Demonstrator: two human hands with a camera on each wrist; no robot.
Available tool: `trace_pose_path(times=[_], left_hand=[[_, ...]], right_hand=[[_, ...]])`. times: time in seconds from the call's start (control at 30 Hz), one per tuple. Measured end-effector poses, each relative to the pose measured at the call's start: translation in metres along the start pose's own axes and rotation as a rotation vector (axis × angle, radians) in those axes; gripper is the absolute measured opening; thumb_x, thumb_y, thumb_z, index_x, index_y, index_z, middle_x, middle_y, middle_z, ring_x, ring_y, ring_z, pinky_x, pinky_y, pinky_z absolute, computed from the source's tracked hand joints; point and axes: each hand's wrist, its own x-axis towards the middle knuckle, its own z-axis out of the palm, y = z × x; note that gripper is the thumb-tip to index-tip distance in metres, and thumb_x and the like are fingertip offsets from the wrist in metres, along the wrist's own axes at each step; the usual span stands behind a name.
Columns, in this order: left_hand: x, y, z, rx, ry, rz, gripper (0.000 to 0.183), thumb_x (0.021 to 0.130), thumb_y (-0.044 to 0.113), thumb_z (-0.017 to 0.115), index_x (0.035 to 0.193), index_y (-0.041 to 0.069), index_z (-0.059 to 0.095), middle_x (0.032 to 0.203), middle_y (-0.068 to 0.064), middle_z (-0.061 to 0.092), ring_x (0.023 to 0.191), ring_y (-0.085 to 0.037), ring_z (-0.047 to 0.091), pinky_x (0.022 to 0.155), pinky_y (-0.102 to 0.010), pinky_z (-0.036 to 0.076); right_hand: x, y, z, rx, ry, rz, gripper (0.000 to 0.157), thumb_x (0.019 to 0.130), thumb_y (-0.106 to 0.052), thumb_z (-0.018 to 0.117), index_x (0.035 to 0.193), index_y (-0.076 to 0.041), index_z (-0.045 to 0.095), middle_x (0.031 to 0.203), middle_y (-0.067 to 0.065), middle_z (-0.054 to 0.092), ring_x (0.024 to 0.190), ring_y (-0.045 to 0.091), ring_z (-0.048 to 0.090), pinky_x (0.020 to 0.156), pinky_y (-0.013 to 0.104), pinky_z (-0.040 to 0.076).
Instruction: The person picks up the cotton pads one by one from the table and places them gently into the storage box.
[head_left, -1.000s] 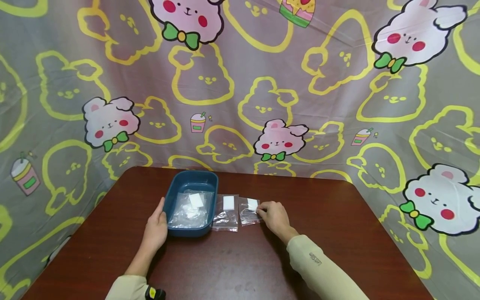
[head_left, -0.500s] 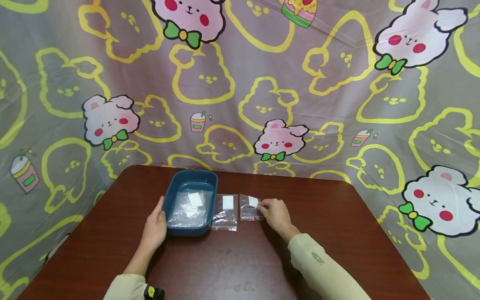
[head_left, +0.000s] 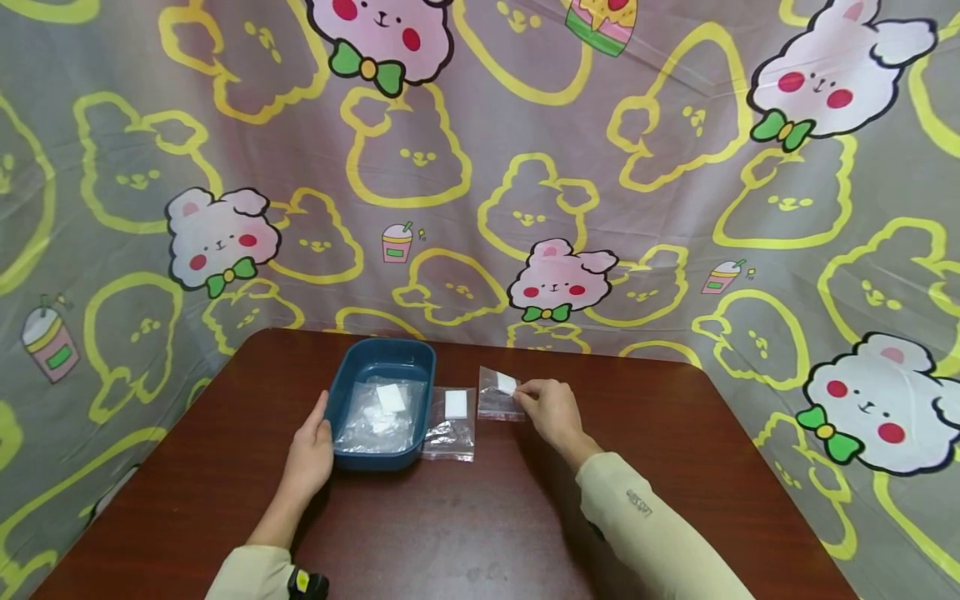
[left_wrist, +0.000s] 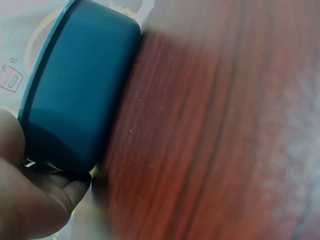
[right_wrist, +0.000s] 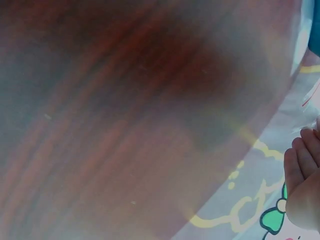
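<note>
My left hand [head_left: 310, 454] holds a blue plastic bin [head_left: 378, 462] at its near left side. In the left wrist view the thumb lies at the bin's rim, and the fingers bend in at the lower edge of the bin wall [left_wrist: 82, 85]. Several clear zip bags [head_left: 375, 433] with white pieces lie inside the bin. To the right, my right hand [head_left: 553, 410] pinches the right edge of a small clear zip bag [head_left: 498, 404] holding a white square. The right wrist view catches only part of that hand [right_wrist: 304, 175].
Another clear zip bag [head_left: 450, 433] with a white square lies against the bin's right side. Everything is on a dark red-brown wooden table [head_left: 465, 533]. A patterned curtain [head_left: 637, 217] hangs behind the table and along both sides.
The right hand has raised the small zip bag off its earlier spot, toward the back of the table. The left hand and the bin stay where they were.
</note>
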Motion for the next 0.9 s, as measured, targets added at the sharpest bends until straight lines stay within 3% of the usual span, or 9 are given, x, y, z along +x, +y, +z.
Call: trace_pose_path(times=[0.27,0.9], left_hand=[[0.000,0.001,-0.002,0.009,-0.029,-0.026,0.056,0.108,0.006,0.029,0.162,0.011,0.017,0.164,-0.017,0.019,0.148,-0.032,0.018,0.120,-0.052,0.017],[0.001,0.000,-0.002,0.019,-0.036,-0.029,0.056,0.108,0.007,0.028,0.162,0.012,0.016,0.164,-0.016,0.018,0.149,-0.033,0.017,0.120,-0.052,0.016]], right_hand=[[0.012,-0.009,-0.010,0.010,0.017,-0.007,0.005,0.089,-0.019,0.079,0.091,-0.015,0.082,0.079,-0.006,0.074,0.064,0.012,0.056,0.060,0.031,0.049],[0.023,-0.023,-0.025,0.016,0.035,-0.007,0.007,0.089,-0.020,0.079,0.092,-0.016,0.083,0.084,-0.004,0.076,0.073,0.015,0.061,0.069,0.036,0.052]])
